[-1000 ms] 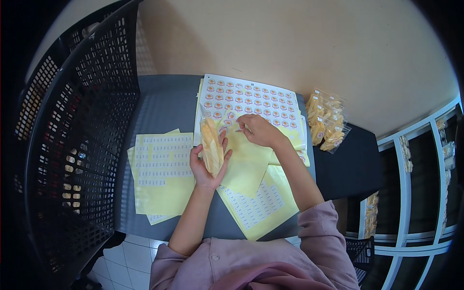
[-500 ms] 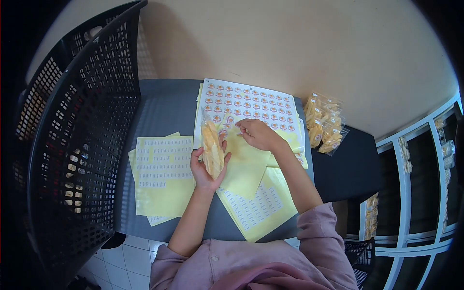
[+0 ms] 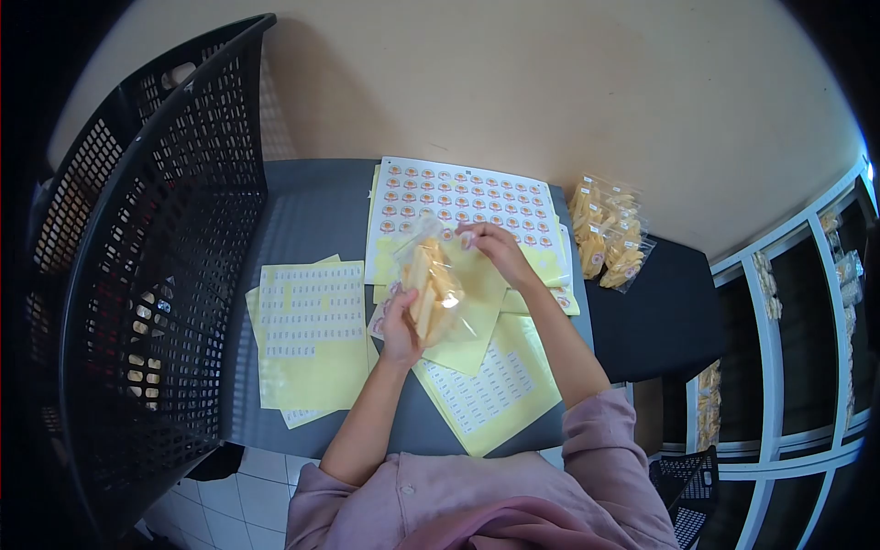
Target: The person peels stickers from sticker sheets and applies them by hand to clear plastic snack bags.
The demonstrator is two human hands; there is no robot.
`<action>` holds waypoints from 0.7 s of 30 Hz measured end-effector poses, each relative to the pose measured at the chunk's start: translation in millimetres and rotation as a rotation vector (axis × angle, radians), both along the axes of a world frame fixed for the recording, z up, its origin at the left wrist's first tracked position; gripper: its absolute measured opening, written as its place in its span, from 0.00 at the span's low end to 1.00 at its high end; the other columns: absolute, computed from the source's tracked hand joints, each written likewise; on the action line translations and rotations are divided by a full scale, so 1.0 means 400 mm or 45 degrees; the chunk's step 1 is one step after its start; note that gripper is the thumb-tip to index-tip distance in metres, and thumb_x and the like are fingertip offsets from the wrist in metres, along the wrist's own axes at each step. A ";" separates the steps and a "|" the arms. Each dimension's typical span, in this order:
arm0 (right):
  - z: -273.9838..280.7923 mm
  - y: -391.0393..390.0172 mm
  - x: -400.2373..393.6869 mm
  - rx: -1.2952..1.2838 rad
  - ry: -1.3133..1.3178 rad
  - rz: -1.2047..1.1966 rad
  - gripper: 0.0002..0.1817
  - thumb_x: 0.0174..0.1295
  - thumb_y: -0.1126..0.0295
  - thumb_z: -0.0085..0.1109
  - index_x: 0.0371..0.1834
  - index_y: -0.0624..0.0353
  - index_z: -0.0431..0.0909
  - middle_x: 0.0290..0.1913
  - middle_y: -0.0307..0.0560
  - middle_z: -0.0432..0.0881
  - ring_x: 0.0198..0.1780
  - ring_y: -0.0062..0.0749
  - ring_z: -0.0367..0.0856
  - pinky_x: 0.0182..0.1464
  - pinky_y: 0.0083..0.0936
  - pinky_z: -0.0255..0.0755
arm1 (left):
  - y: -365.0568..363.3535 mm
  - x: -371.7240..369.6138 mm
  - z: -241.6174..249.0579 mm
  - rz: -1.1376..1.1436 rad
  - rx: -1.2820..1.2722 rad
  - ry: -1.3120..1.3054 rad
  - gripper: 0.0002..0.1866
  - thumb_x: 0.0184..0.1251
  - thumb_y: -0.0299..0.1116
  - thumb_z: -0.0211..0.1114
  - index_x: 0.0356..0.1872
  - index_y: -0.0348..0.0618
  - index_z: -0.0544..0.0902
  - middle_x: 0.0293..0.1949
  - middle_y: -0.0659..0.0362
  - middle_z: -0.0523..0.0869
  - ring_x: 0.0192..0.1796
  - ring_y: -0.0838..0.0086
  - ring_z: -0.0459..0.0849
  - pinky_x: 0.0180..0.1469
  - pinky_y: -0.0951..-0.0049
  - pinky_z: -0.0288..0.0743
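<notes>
My left hand grips a clear bag of pale yellow sticks by its left side, with the bag's broad face turned up. Just right of the bag's top, my right hand pinches a small round sticker between thumb and fingers. Under both hands lies a sheet of round stickers, its lower part bare yellow backing. Another yellow sheet shows below the bag.
Sheets of small printed labels lie at the left and front of the grey table. A tall black crate stands left. Filled bags are piled at the right, near white-framed shelves.
The bag has turned from edge-on to face up and moved slightly right. My right hand has shifted a little right, and a round sticker now shows at its fingertips.
</notes>
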State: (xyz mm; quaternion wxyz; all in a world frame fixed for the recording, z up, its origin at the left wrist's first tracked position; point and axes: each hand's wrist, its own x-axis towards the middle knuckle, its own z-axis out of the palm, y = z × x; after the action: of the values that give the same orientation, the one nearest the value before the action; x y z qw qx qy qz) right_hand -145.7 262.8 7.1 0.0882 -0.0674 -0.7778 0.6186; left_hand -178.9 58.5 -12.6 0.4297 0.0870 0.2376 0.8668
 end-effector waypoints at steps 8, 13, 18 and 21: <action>0.173 -0.015 0.093 -0.278 0.259 -0.129 0.05 0.57 0.75 0.45 0.32 0.64 0.71 0.37 0.41 0.72 0.41 0.26 0.71 0.47 0.24 0.65 | 0.024 0.033 -0.003 0.105 -0.316 0.459 0.24 0.58 0.27 0.54 0.56 0.38 0.59 0.50 0.55 0.72 0.51 0.76 0.72 0.50 0.76 0.69; 0.320 -0.105 0.137 0.896 -0.028 0.272 0.07 0.54 0.73 0.50 0.29 0.66 0.72 0.32 0.48 0.74 0.38 0.34 0.74 0.41 0.26 0.67 | 0.024 0.045 0.030 -0.045 -0.373 0.670 0.21 0.64 0.33 0.51 0.56 0.42 0.59 0.45 0.55 0.74 0.48 0.78 0.72 0.50 0.76 0.66; 0.300 -0.143 0.128 1.150 -0.257 0.341 0.07 0.50 0.73 0.49 0.27 0.66 0.73 0.32 0.50 0.74 0.35 0.42 0.75 0.39 0.30 0.68 | 0.016 0.033 0.013 -0.064 -0.622 0.816 0.17 0.67 0.40 0.45 0.54 0.45 0.64 0.37 0.58 0.74 0.40 0.80 0.72 0.44 0.79 0.65; 0.292 -0.156 0.125 1.251 -0.274 0.350 0.06 0.50 0.73 0.49 0.25 0.66 0.73 0.32 0.50 0.74 0.33 0.44 0.75 0.38 0.32 0.69 | 0.019 0.033 -0.002 -0.094 -0.678 0.831 0.17 0.68 0.42 0.43 0.52 0.45 0.66 0.35 0.59 0.74 0.38 0.81 0.71 0.41 0.81 0.64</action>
State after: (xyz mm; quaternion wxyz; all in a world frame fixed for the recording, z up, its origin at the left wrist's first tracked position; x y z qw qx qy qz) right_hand -95.5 200.5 124.1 -0.0531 0.0215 -0.9827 0.1761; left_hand -165.7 66.1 -13.4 0.3702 0.2513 0.5735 0.6862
